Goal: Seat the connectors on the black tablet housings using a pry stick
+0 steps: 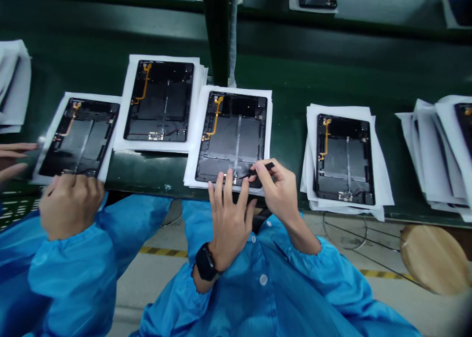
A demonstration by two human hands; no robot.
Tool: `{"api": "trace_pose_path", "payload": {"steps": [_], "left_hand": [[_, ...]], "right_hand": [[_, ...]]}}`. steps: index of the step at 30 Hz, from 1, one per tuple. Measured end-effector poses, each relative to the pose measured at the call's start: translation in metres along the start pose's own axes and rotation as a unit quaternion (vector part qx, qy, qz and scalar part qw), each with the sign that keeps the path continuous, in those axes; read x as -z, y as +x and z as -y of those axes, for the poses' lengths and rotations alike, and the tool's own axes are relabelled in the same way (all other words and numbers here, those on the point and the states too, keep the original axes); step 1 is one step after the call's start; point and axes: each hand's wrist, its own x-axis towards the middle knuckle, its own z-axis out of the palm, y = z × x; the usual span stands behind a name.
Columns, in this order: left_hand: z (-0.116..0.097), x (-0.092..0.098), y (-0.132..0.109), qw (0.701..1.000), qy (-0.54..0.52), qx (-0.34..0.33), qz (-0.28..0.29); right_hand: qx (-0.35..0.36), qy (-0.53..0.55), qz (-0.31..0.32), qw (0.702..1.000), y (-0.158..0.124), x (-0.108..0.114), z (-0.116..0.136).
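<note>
An opened tablet [232, 130] with a dark inside and an orange flex cable lies on white sheets in front of me. My left hand [228, 219], with a black watch on the wrist, rests flat with fingers spread on the tablet's near edge. My right hand [280, 189] is closed round a thin black tool [260, 170]. The tool's tip touches the lower middle of the tablet, right beside my left fingertips.
More opened tablets on white sheets lie along the green bench: one to the right [344, 157], one behind left [160, 101], one far left [79, 136]. A co-worker's hand [70, 204] in a blue sleeve touches the far-left one. A round wooden stool [433, 258] stands lower right.
</note>
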Motion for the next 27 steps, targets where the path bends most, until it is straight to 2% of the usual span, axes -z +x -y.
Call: {"api": "trace_pose_path", "payload": {"steps": [11, 17, 27], "left_hand": [[0.000, 0.000, -0.001, 1.000, -0.014, -0.007, -0.011], [0.014, 0.006, -0.003, 0.994, -0.063, -0.033, -0.078], [0.018, 0.017, 0.007, 0.995, 0.049, -0.065, -0.058]], "right_hand": [[-0.043, 0.062, -0.022, 0.997, -0.002, -0.006, 0.002], [-0.043, 0.059, -0.045, 0.996, -0.002, -0.010, 0.003], [-0.013, 0.006, -0.065, 0.998, -0.005, -0.007, -0.001]]}}
